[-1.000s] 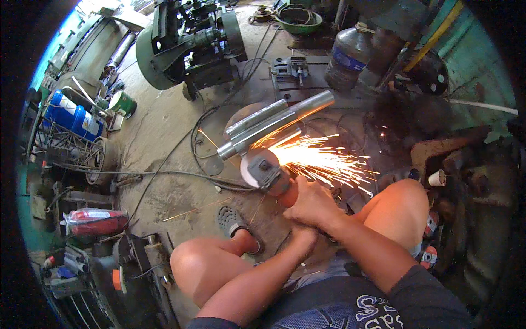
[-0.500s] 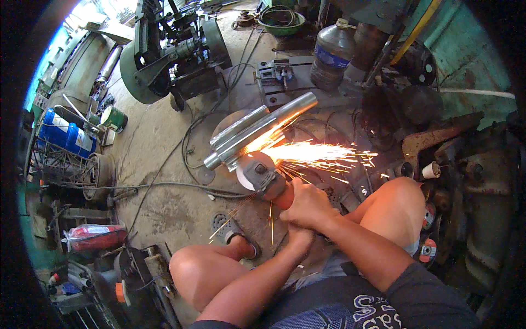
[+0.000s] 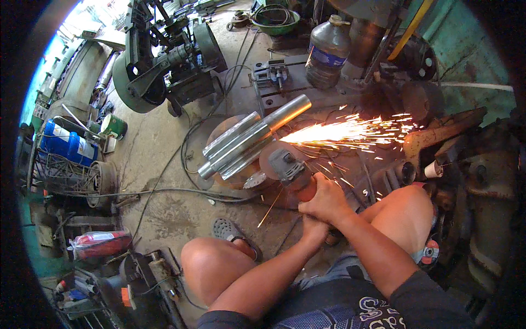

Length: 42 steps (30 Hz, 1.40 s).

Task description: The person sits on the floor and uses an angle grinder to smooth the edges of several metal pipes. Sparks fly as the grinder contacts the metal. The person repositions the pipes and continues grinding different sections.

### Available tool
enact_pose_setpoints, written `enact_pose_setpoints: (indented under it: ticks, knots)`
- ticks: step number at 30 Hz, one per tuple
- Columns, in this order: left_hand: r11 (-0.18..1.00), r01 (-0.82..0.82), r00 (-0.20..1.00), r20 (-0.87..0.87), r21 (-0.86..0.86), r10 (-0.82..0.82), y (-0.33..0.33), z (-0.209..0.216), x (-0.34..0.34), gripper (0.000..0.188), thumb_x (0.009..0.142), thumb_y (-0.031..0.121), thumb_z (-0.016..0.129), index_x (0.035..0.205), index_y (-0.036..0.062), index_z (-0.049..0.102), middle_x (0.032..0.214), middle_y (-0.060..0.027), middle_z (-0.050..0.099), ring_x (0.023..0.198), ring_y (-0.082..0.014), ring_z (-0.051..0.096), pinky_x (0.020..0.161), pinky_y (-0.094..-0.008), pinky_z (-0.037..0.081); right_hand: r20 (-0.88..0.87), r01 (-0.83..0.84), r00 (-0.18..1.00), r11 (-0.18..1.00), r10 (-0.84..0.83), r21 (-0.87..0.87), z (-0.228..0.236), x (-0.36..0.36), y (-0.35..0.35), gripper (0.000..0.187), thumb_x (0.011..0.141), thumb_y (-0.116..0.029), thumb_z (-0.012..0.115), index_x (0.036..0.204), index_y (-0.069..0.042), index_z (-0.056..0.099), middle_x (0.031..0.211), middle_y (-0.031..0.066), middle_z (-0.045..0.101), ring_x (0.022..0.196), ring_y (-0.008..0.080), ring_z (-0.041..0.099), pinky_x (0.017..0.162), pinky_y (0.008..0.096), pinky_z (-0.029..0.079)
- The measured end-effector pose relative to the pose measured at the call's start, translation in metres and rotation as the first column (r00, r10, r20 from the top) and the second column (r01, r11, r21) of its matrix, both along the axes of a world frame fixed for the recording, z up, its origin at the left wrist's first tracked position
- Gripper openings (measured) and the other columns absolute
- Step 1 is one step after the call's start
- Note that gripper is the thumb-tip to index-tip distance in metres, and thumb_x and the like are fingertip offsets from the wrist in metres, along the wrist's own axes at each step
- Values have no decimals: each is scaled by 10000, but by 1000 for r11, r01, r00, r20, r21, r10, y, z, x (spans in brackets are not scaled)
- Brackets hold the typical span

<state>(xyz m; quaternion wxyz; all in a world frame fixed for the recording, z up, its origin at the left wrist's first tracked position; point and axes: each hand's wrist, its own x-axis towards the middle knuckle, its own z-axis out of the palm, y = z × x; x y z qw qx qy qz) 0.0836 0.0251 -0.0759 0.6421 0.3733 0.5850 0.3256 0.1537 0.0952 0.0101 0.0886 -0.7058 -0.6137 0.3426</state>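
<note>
Both hands grip an angle grinder with a grey head and a reddish body. My right hand wraps round the body just behind the head. Below it, my left hand is closed round the rear part, partly hidden by the right wrist. The spinning disc is at the near side of a shiny, ridged steel shaft, and bright sparks stream off to the right. Where exactly the disc touches is hidden by glare and the grinder head. The shaft lies slanted on a round brownish metal piece.
Cables run across the floor beside my sandalled foot. A vise and a large plastic bottle stand beyond the shaft. A rusty bracket lies at the right in the sparks' direction. Heavy machinery stands far left.
The grinder and both hands have shifted right, away from the shaft's left end. The spark stream now reaches farther right and tilts slightly upward. The whole view has also moved a little.
</note>
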Motion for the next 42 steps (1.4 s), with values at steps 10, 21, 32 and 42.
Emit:
enact_pose_setpoints:
  ticks: [10, 21, 32, 42]
  knots:
    - [997, -73, 996, 45, 19, 72, -2, -17, 9, 557, 903, 349, 762, 1300, 5, 576, 1273, -115, 658, 1176, -212, 621, 961, -391, 518, -99, 42, 994, 998, -37, 52, -2, 5, 0, 643, 596, -290, 844, 1112, 0, 593, 970, 253, 731, 933, 429, 724, 850, 482, 579]
    - [991, -134, 991, 15, 8, 134, -10, -3, -14, 547, 918, 344, 735, 1320, 9, 574, 1287, -113, 649, 1177, -213, 615, 967, -394, 516, 1, -66, 998, 998, 66, -20, 10, -26, -5, 701, 622, -342, 832, 1176, -5, 566, 1072, 276, 716, 1040, 433, 706, 933, 499, 559]
    - [987, -143, 989, 36, -69, 146, -39, -26, -44, 553, 950, 336, 697, 1376, 25, 531, 1331, -84, 609, 1194, -197, 585, 970, -393, 517, 39, -247, 967, 966, 250, -76, 27, -70, -18, 684, 640, -359, 843, 1145, -2, 550, 1065, 272, 721, 1051, 434, 711, 951, 494, 558]
    - [956, -146, 982, -78, 255, 171, -70, -58, -59, 409, 1000, 287, 653, 1342, 87, 552, 1281, -46, 598, 1152, -159, 576, 945, -352, 522, -22, -314, 949, 948, 313, -52, 32, -89, -24, 628, 661, -350, 831, 1099, 6, 556, 1013, 286, 727, 1001, 440, 723, 915, 503, 566]
